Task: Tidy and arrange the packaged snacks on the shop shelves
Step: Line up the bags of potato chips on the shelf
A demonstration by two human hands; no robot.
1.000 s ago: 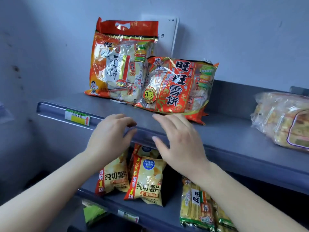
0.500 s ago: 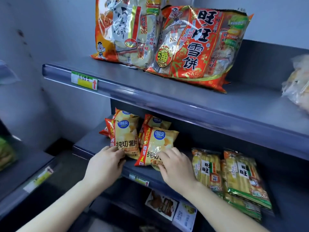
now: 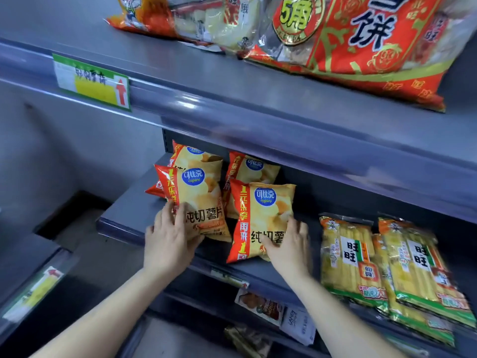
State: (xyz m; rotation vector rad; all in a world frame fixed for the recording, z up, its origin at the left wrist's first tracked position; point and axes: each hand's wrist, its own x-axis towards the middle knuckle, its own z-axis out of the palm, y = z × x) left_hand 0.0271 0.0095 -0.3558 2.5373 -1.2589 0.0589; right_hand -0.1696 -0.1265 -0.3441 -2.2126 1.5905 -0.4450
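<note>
On the middle grey metal shelf (image 3: 124,215), near its left end, a person is handling 2 small snack bags at once. The left hand (image 3: 170,239) is gripping the left chip bag (image 3: 198,202), a small puffy pouch of yellow and red plastic film with a round blue logo. The fingers are lying along its left edge and the thumb is hooking under its bottom corner. The right hand (image 3: 289,244) is holding the right chip bag (image 3: 260,215), a pouch of the same kind. Its thumb is pressing on the printed front and its fingers are curling round the right edge, though this hand is a little blurred.

Both bags are leaning back against more pouches of the same print (image 3: 254,167) behind them, I think so that the fronts are facing a customer. Holding them low at the outer edges seems sensible to me, since such air-filled bags are probably slipping easily. From there each one can be squared with the shelf lip. The right chip bag is sitting nearer to the lip and a little crooked, so I judge it is needing the bigger correction.

Just beside, to the right, long yellow cracker packs with green bottoms (image 3: 348,257) are lying flat. Large red rice cracker bags (image 3: 361,42) are resting on the upper grey shelf (image 3: 232,99).
</note>
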